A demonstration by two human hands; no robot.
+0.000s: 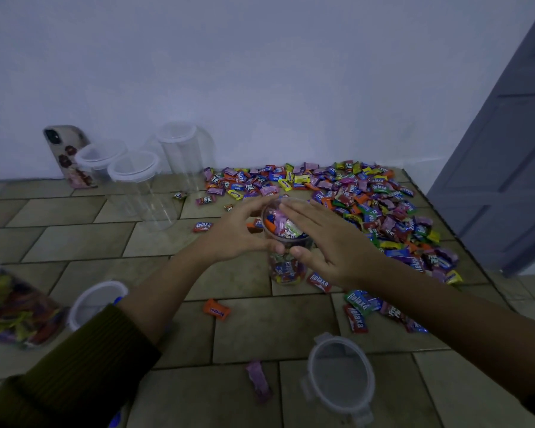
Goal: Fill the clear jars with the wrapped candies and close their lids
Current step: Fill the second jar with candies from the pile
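Settling the candies (283,225) in the full jar (286,270) at the floor's (244,332) middle, I curl my left hand (238,231) round its rim, my right hand (331,242) straight-fingered on top; next, I judge, fetching the lid (340,372) by the near edge.

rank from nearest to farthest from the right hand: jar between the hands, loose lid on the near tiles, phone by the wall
1. jar, against the right hand, on its left.
2. loose lid, on the near tiles below the hand.
3. phone, far left, leaning on the wall.
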